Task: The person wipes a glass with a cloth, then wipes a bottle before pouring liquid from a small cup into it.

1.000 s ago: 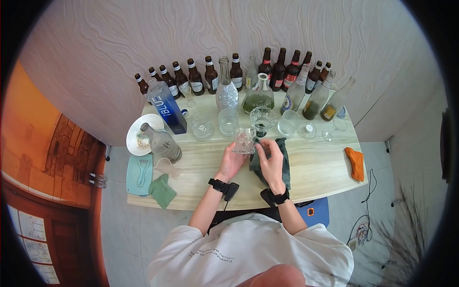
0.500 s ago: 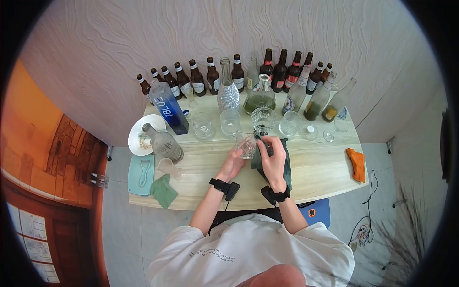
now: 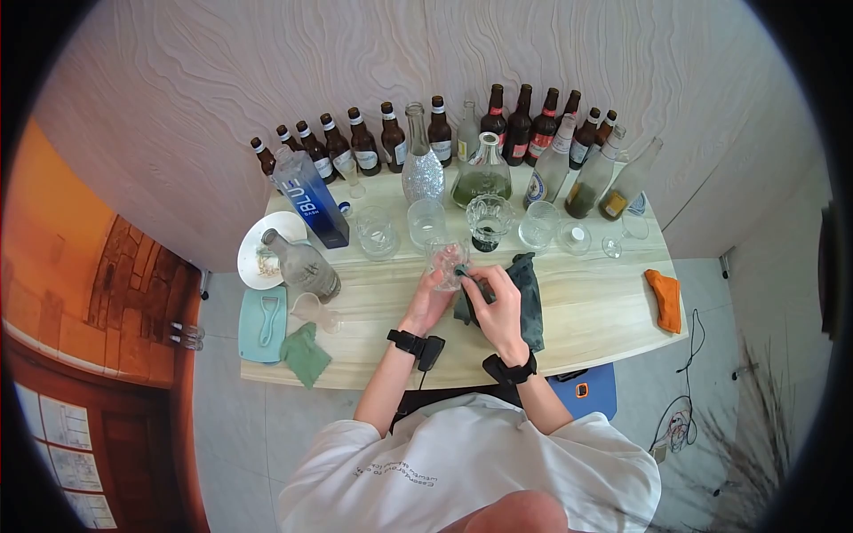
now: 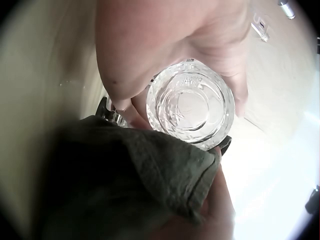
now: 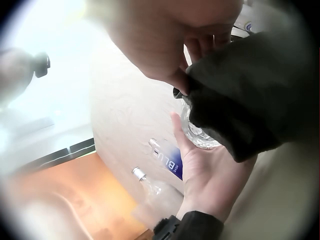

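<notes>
Now left hand (image 3: 430, 302) holds glass (image 3: 447, 259) — right hand (image 3: 494, 306) (cloth (image 3: 526, 298)) wipes.

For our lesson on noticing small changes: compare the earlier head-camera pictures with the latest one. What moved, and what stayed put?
The right hand has pushed a corner of the dark green cloth into the mouth of the cut glass, which the left hand has tipped toward it. Both hands still hold the same things; the bottles, glasses and orange cloth have not moved.

front edge: bare table (image 3: 586, 315) strip, open passage right of the dark cloth (image 3: 524, 298)
behind hands: row of glasses (image 3: 425, 222) and a goblet (image 3: 487, 218), closely spaced
back: beer bottles (image 3: 364, 142) wall off the rear
left: frosted bottle (image 3: 302, 265), blue box (image 3: 309, 200), plate (image 3: 253, 258) crowd that side
</notes>
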`<state>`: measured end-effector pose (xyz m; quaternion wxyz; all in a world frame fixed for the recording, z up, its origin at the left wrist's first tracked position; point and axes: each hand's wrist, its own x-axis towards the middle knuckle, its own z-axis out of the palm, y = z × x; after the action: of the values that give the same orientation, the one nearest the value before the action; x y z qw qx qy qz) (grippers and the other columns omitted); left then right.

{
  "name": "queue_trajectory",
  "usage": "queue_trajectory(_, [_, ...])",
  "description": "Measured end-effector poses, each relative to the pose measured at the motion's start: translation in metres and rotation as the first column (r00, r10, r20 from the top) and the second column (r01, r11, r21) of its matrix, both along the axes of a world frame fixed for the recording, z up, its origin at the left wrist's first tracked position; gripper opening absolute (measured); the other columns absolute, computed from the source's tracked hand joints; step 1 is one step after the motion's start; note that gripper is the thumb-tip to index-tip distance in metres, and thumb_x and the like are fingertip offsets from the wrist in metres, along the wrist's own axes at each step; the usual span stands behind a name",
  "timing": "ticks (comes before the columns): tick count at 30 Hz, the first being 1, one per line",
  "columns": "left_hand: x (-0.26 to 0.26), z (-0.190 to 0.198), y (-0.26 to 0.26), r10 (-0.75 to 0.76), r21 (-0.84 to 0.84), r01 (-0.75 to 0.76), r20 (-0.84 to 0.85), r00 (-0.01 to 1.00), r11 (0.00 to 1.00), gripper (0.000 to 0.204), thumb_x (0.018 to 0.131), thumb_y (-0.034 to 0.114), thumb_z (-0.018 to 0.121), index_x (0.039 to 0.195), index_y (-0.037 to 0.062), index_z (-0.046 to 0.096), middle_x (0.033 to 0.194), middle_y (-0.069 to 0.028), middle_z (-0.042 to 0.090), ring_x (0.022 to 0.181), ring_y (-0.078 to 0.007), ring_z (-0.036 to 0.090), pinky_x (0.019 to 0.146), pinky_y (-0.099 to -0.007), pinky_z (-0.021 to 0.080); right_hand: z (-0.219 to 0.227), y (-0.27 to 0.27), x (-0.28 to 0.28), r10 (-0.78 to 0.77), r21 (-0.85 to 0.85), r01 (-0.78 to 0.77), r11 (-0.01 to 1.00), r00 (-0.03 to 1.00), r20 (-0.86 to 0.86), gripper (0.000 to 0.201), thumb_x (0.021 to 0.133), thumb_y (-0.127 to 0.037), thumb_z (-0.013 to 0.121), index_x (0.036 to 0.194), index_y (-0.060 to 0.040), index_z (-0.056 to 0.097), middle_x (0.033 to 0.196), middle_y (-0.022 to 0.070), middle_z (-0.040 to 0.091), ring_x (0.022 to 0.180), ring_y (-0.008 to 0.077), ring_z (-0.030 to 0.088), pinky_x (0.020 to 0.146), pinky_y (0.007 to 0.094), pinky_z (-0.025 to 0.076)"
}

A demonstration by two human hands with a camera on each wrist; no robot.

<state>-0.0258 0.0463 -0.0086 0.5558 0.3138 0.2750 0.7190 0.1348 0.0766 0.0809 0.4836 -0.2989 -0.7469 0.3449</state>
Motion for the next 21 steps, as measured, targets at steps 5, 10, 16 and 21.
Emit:
queue_trajectory(5, [-0.002, -0.006, -0.001, -0.078, -0.052, 0.079, 0.025, 0.997, 0.996, 0.098, 0.091, 0.063, 0.077, 0.163, 0.0065, 0.043, 0.156, -0.0073, 0.056, 0.143, -0.0217, 0.053, 0.123, -0.0418, 0.038, 0.012, 0.015, -0.003, -0.076, 0.03, 0.077, 0.997, 0.996, -0.037, 0.017, 0.092, -0.004, 0.081, 0.108, -0.0011, 0.073, 0.093, 0.0113, 0.07, 0.081, 0.026, 0.068, 0.072, 0.0346, 0.052])
queue_trajectory(10, [0.006, 0.002, -0.001, -0.053, -0.06, 0.062, 0.146, 0.988, 0.996, 0.085, 0.1, 0.059, 0.066, 0.163, 0.0078, 0.042, 0.159, -0.0093, 0.055, 0.147, -0.0243, 0.051, 0.126, -0.0444, 0.035, -0.001, 0.038, -0.001, -0.153, -0.095, 0.149, 0.984, 0.988, -0.035, 0.02, 0.094, -0.008, 0.081, 0.111, -0.0014, 0.073, 0.095, 0.0111, 0.072, 0.08, 0.0214, 0.065, 0.073, 0.0338, 0.051])
queue_trajectory(16, [0.001, -0.009, 0.003, -0.029, -0.015, 0.031, 0.141, 0.99, 0.999, 0.085, 0.1, 0.058, 0.068, 0.163, 0.0082, 0.042, 0.156, -0.0115, 0.057, 0.146, -0.0266, 0.052, 0.125, -0.0457, 0.037, -0.018, 0.018, 0.007, -0.03, -0.144, 0.031, 0.989, 1.0, 0.007, 0.019, 0.095, -0.009, 0.082, 0.109, -0.0005, 0.073, 0.088, 0.009, 0.069, 0.068, 0.0176, 0.057, 0.064, 0.0325, 0.048])
queue_trajectory(21, [-0.005, -0.001, 0.002, -0.094, 0.006, 0.094, 0.032, 0.995, 0.996, 0.095, 0.092, 0.06, 0.077, 0.163, 0.0085, 0.042, 0.154, -0.0101, 0.059, 0.145, -0.026, 0.053, 0.124, -0.0448, 0.037, -0.014, 0.001, 0.006, 0.009, -0.126, -0.011, 0.992, 1.0, -0.016, 0.018, 0.094, -0.007, 0.082, 0.108, -0.0005, 0.073, 0.091, 0.0095, 0.07, 0.072, 0.0181, 0.059, 0.067, 0.0328, 0.049])
